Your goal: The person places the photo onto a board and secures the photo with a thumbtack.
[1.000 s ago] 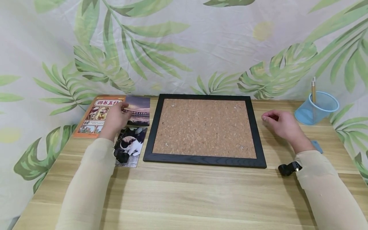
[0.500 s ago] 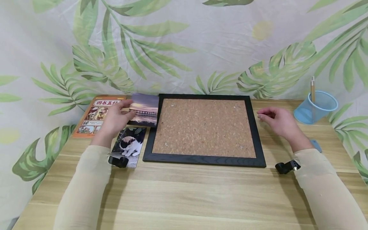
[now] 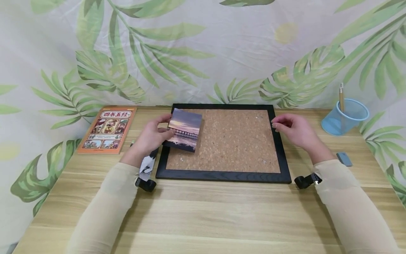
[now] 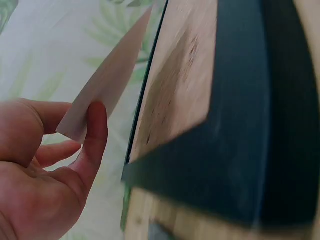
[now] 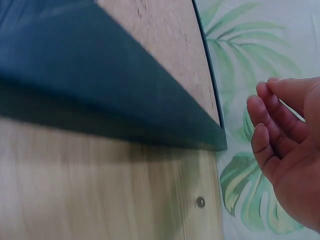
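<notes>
My left hand (image 3: 150,135) pinches the left edge of a sunset photo (image 3: 187,130), which shows a long pier over water. The photo is held tilted above the left part of a black-framed cork board (image 3: 234,141). In the left wrist view its pale back (image 4: 112,70) stands clear of the cork, between thumb and fingers. At the frame's right side hovers my right hand (image 3: 295,131), thumb and index tips together and the other fingers curled. Whether something tiny sits between those tips is hidden. A cat photo (image 3: 147,165) lies left of the board, partly covered by my left arm.
An orange comic-style book (image 3: 109,130) lies at the back left. At the back right, a blue mesh pen cup (image 3: 344,118) holds pencils (image 3: 341,98). A small grey-blue block (image 3: 344,159) lies by my right forearm. Behind the table hangs a leaf-print cloth (image 3: 203,53).
My left hand has lifted the sunset photo from beside the book and carried it right, over the board. My right hand has shifted left to the frame's right edge.
</notes>
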Demonstrator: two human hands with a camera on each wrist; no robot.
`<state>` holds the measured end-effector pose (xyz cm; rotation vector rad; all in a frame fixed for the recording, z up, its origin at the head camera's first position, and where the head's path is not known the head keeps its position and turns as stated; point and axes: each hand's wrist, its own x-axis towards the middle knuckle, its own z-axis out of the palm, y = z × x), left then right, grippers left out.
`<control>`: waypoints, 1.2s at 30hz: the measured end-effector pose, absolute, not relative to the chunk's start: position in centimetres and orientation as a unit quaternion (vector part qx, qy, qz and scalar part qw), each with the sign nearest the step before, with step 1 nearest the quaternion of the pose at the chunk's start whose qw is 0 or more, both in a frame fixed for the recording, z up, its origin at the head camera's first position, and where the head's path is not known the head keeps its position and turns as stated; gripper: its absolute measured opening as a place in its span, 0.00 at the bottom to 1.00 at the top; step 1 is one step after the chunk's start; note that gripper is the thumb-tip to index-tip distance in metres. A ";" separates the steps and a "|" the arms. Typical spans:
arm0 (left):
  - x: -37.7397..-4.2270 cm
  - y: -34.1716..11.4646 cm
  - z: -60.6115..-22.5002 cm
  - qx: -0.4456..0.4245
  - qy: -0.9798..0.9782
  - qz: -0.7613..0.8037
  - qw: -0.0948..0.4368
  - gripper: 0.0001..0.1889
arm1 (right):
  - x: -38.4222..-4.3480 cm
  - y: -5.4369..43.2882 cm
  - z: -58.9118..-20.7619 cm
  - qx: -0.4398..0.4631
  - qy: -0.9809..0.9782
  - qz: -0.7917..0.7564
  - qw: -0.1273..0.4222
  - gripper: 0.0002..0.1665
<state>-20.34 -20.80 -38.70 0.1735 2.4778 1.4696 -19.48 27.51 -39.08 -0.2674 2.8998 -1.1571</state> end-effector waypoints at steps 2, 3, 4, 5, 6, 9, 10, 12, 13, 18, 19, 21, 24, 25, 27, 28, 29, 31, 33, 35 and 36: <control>-20.3 -20.0 -39.0 0.059 0.855 0.500 0.127 0.38 | -19.7 27.0 -39.1 -0.092 0.922 -0.375 0.006 0.16; -20.3 -19.6 -39.1 0.058 0.856 0.497 0.128 0.37 | -19.8 26.7 -39.1 -0.096 0.921 -0.378 0.008 0.16; -20.3 -19.3 -39.2 0.058 0.856 0.496 0.129 0.37 | -19.9 26.4 -39.0 -0.098 0.921 -0.377 0.008 0.16; -20.3 -18.9 -39.3 0.057 0.857 0.496 0.130 0.37 | -19.9 26.1 -39.0 -0.101 0.919 -0.380 0.010 0.15; -20.3 -18.5 -39.5 0.057 0.857 0.496 0.131 0.37 | -20.0 25.8 -39.0 -0.105 0.918 -0.383 0.013 0.15; -20.4 -17.4 -39.8 0.055 0.852 0.502 0.135 0.37 | -20.3 24.9 -39.0 -0.116 0.916 -0.384 0.019 0.14; -20.4 -17.1 -39.9 0.055 0.852 0.503 0.134 0.36 | -20.4 24.5 -39.0 -0.119 0.916 -0.383 0.022 0.14; -20.3 -16.4 -40.0 0.055 0.853 0.501 0.131 0.36 | -20.6 23.8 -39.1 -0.124 0.915 -0.383 0.030 0.14; -20.3 -16.1 -40.1 0.055 0.854 0.501 0.130 0.35 | -20.7 23.4 -39.1 -0.126 0.915 -0.381 0.035 0.14; -20.2 -14.9 -40.3 0.058 0.863 0.489 0.117 0.32 | -21.3 21.4 -39.3 -0.132 0.914 -0.378 0.061 0.14; -20.2 -14.8 -40.4 0.059 0.865 0.485 0.117 0.32 | -21.4 21.0 -39.4 -0.136 0.913 -0.378 0.065 0.14; -20.2 -14.6 -40.5 0.064 0.875 0.466 0.117 0.31 | -21.7 20.2 -39.6 -0.140 0.911 -0.382 0.070 0.14; -20.2 -14.3 -40.5 0.071 0.891 0.431 0.126 0.32 | -22.0 19.0 -39.8 -0.136 0.907 -0.391 0.076 0.13; -20.2 -14.2 -40.5 0.073 0.896 0.418 0.129 0.32 | -22.1 18.6 -39.9 -0.134 0.906 -0.394 0.076 0.13; -20.2 -14.0 -40.5 0.077 0.905 0.397 0.132 0.33 | -22.4 18.0 -40.0 -0.123 0.904 -0.401 0.078 0.13; -20.2 -13.9 -40.4 0.079 0.909 0.387 0.133 0.33 | -22.5 17.7 -40.0 -0.117 0.904 -0.404 0.077 0.13; -20.2 -13.8 -40.4 0.082 0.912 0.378 0.132 0.34 | -22.6 17.4 -40.0 -0.112 0.903 -0.408 0.077 0.13; -20.3 -13.6 -40.4 0.088 0.918 0.363 0.129 0.34 | -22.8 16.9 -40.1 -0.104 0.902 -0.412 0.076 0.13; -20.4 -13.4 -40.4 0.094 0.924 0.347 0.127 0.35 | -23.1 16.5 -40.1 -0.095 0.901 -0.416 0.078 0.12; -20.6 -13.3 -40.5 0.096 0.929 0.335 0.127 0.36 | -23.3 16.1 -40.2 -0.092 0.901 -0.417 0.080 0.12; -20.7 -13.2 -40.5 0.097 0.930 0.330 0.129 0.37 | -23.4 15.8 -40.2 -0.090 0.901 -0.417 0.083 0.13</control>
